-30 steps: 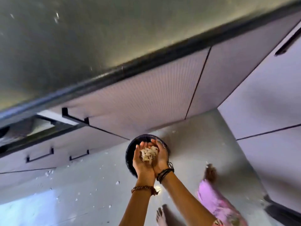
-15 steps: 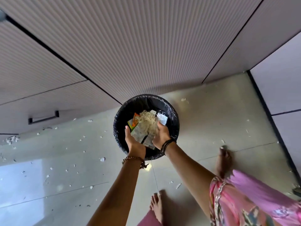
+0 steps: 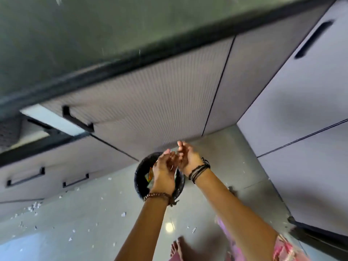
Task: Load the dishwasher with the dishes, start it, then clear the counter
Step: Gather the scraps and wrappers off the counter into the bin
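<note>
Hands: left hand point(image 3: 163, 171), right hand point(image 3: 188, 158) empty above bin point(image 3: 140, 178); wrapper print unreadable

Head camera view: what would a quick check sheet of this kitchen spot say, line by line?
Surface: grey tiled floor; dark counter edge above.
Job's things: black bin on the floor, coloured wrappers inside.
Clutter: white scraps scattered over the floor, mostly to the left.
Fingers: left hand and right hand together over the bin, fingers loosely bent, nothing seen held; image blurred.
Cables: nothing seen.
Surroundings: ribbed cabinet door, drawers with dark handles, tall plain cabinet on the right, bare foot, pink garment.
</note>
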